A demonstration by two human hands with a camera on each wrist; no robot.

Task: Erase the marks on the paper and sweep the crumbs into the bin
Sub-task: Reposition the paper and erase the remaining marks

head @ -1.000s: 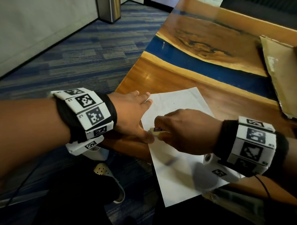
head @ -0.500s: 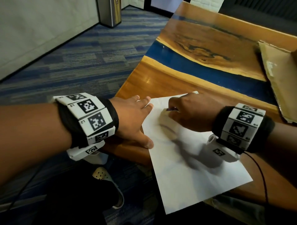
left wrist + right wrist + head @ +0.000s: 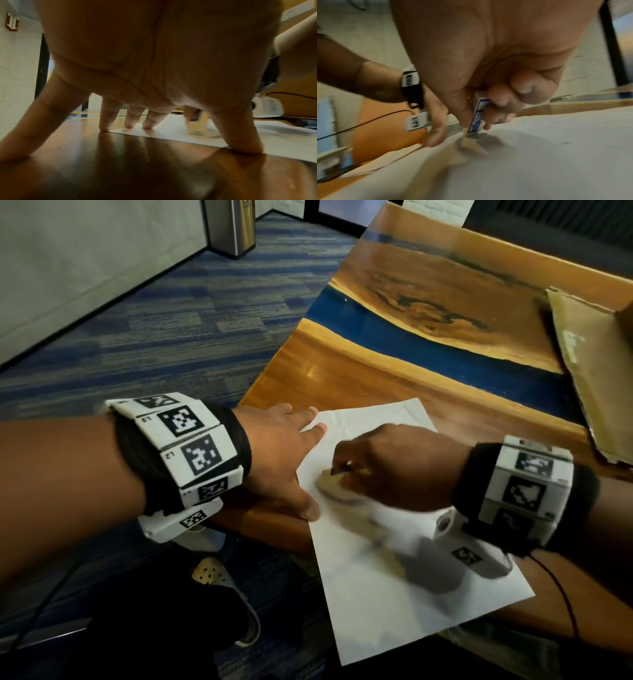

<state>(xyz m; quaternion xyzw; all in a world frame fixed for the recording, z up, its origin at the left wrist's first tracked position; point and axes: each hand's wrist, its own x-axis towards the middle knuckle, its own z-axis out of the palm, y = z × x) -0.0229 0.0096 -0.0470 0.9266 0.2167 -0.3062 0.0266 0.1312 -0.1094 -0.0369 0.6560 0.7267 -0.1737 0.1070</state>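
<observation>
A white sheet of paper point(image 3: 394, 587) lies at the near corner of the wooden table point(image 3: 342, 378), its front edge hanging past the table edge. My left hand point(image 3: 284, 453) lies spread flat, fingertips and thumb pressing the paper's left edge point(image 3: 154, 129). My right hand point(image 3: 387, 463) grips a white eraser in a blue sleeve point(image 3: 476, 120), its tip down on the paper point(image 3: 539, 155) just right of the left thumb. The eraser point(image 3: 199, 121) shows blurred in the left wrist view. I cannot make out marks or crumbs.
A flattened cardboard piece point(image 3: 596, 364) lies on the table at the right. A metal bin point(image 3: 236, 227) stands on the carpet far off at the top left. A shoe point(image 3: 222, 587) and dark trouser leg sit below the table edge.
My right hand rubbed the eraser up toward the paper's far edge, then back down toward the left thumb. The left hand stayed pressing the sheet.
</observation>
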